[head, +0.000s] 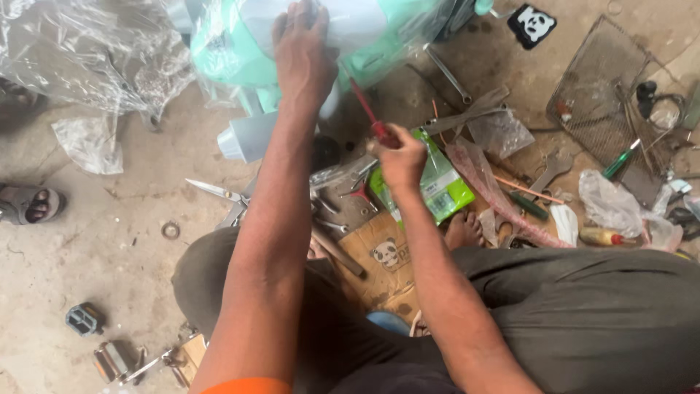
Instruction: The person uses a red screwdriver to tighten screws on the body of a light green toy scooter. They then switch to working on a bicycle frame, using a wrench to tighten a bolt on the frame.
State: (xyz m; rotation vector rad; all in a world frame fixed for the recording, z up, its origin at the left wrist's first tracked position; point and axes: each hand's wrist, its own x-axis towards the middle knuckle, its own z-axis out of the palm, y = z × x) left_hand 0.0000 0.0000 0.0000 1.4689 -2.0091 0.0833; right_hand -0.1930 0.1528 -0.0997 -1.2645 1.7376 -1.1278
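Note:
My left hand [301,55] presses flat on a mint-green and white plastic-wrapped body [240,51] at the top of the head view. My right hand [399,157] grips the red handle of a screwdriver [372,117], whose shaft points up and left toward the green body. A white cylindrical part [248,137] sticks out below the green body, just left of my left forearm. My legs in dark trousers [583,314] fill the lower right, with a bare foot [464,230] showing.
Scissors [213,192], wrenches [446,71], a green packet [437,182], a cardboard box [383,255], a wire mesh basket [598,87], crumpled clear plastic [80,58], a black pedal [84,319] and a washer [170,230] lie on the concrete floor. Another person's sandalled foot [29,204] is at left.

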